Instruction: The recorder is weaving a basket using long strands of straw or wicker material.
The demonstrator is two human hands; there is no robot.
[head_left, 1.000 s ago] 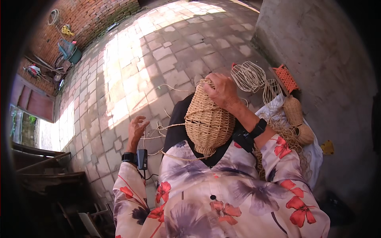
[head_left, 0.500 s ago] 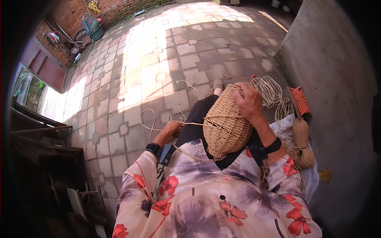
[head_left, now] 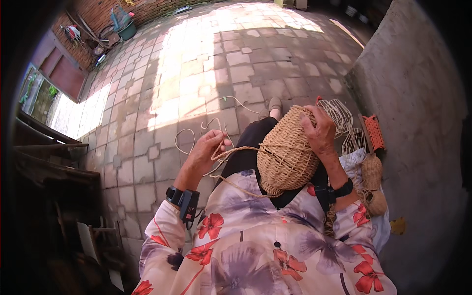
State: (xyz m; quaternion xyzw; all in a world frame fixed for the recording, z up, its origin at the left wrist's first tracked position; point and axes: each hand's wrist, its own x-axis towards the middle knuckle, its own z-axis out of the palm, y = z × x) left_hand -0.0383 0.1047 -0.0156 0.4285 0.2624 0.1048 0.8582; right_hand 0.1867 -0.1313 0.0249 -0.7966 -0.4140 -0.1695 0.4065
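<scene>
A tan woven basket [head_left: 285, 157], rounded and narrowing toward its far end, rests on my lap. My right hand [head_left: 320, 129] is closed on its far right rim, thumb on the outer weave. A strand of straw cord [head_left: 242, 149] runs from a dark gap in the basket's side to my left hand [head_left: 209, 146], whose fingers are pinched around it. Loops of the cord hang about that hand, over the paving. Another length of it crosses my left thigh back to the basket's near end.
Right of my legs lie a coil of pale cord [head_left: 335, 115], an orange woven piece [head_left: 374, 132] and smaller woven pieces [head_left: 372, 172] on a white cloth [head_left: 379, 231]. A grey wall [head_left: 418, 113] rises beyond them. Dark wooden furniture [head_left: 54, 187] stands at the left.
My left hand has risen up and slightly left, lifting the cord into a loop. The basket and my right hand have shifted a little to the right in view.
</scene>
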